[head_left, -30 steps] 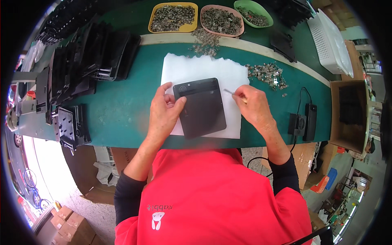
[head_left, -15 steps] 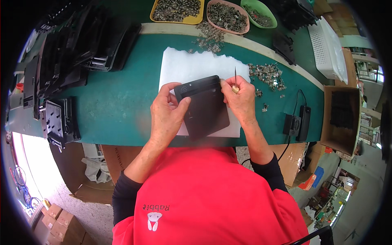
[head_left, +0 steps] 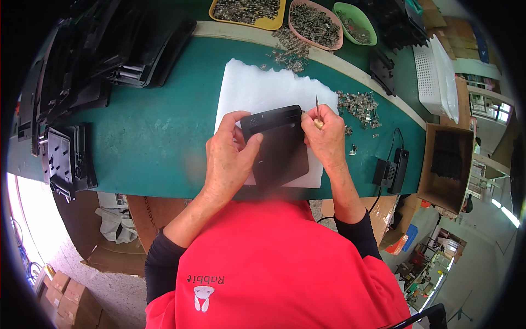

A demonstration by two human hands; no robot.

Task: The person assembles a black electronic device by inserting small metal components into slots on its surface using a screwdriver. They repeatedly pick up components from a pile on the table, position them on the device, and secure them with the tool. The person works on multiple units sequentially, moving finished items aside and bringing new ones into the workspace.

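Right now my left hand (head_left: pixel 230 156) grips the black plastic panel (head_left: pixel 278 145) along its left edge, thumb pressed on the top face near the upper corner and the other fingers wrapped under and around the side. The panel is tilted up toward me, its far edge lifted off the white foam sheet (head_left: pixel 263 90) that lies on the green tabletop (head_left: pixel 153 137). The panel sits between my two hands, directly in front of my chest, and it covers the near part of the sheet.

My right hand (head_left: pixel 327 140) is closed around a thin pointed tool (head_left: pixel 316 105), which sticks up past my knuckles with its tip away from me. That hand touches the panel's upper right corner, so the panel is pinned from both sides; the tool's shaft stands just beside that corner, and I cannot tell whether it touches the plastic.

Just to the right of my right hand, a loose scatter of small metal parts (head_left: pixel 359 105) lies on the tabletop. Farther off, at the table's back edge, stand a yellow tray (head_left: pixel 249 11), a pink bowl (head_left: pixel 315 24) and a green bowl (head_left: pixel 355 24), all holding more of the same parts. Stacks of black panels (head_left: pixel 109 49) are piled to my left, well apart from my hands.
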